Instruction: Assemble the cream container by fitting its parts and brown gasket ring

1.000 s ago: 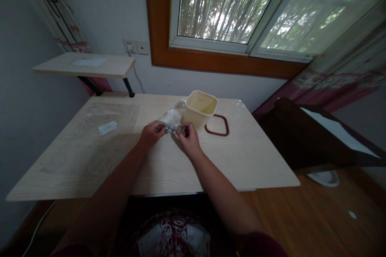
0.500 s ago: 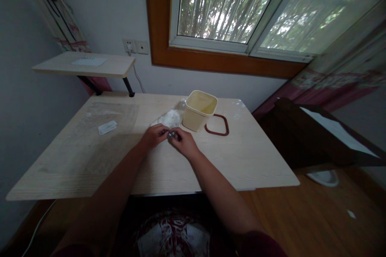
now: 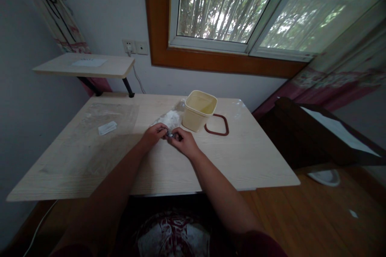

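Two hands are meeting at the middle of the table (image 3: pixel 241 160), and they are working on one small piece (image 3: pixel 170 133), greyish and shiny. The left hand (image 3: pixel 152 134) is pinching it from the left with bent fingers; the right hand (image 3: pixel 184 141) is gripping its other side between thumb and fingertips. Just beyond them a clear bag (image 3: pixel 170 119) with something white inside is lying crumpled; whether the piece is belonging to that bag I cannot tell.

From where I'm standing, the handling is looking only partway through: both hands are holding the piece, and nothing is showing me whether it is coming loose or being fastened. Right of the bag, the cream bin (image 3: pixel 194 118) is standing upright, mouth up. The red-brown ring (image 3: pixel 226 126) is lying off the bin, on the table just to its right, so any fitting of the two is remaining undone. Away to the left, a clear sheet (image 3: pixel 90 144) is lying flat, with a white label (image 3: pixel 107 128) showing on it.
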`<state>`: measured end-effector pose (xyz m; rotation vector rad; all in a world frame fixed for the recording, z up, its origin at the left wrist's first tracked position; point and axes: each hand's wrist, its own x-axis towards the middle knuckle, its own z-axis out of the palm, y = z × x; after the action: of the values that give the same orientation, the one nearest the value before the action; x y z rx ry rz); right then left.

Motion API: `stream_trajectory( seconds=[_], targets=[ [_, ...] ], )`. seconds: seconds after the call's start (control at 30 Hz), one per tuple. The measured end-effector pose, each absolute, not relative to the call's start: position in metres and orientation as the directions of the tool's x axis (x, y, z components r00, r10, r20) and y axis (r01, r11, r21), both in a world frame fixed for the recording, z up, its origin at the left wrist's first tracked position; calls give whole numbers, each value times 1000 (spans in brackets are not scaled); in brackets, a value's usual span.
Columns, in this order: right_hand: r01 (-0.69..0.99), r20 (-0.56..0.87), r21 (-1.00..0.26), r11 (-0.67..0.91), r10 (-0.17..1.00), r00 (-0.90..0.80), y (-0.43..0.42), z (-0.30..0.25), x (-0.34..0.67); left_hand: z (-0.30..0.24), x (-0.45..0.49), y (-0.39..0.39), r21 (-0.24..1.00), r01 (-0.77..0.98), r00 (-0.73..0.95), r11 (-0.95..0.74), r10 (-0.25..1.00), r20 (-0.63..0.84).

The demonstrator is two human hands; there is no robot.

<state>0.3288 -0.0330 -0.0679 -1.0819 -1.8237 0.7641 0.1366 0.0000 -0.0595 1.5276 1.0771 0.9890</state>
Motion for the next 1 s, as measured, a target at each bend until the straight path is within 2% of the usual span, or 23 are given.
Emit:
stream_trajectory(
  seconds=[0.23,0.4,0.83,1.0],
  targets=[
    [402,424,-772,492,870,-250,-30,-69,329,-55,134,-3,980,88,344,-176,929,136],
    [392,471,-747,536,844,-256,-28,-70,331,-57,134,-2,987,75,355,-141,929,106],
    [372,477,-755,540,842,-253,-30,-65,329,-66,139,-1,998,-14,307,-65,949,66],
    [386,431,-798,463,886,-171,-30,-68,328,-65,139,-1,996,-60,306,-62,949,78]
  ],
)
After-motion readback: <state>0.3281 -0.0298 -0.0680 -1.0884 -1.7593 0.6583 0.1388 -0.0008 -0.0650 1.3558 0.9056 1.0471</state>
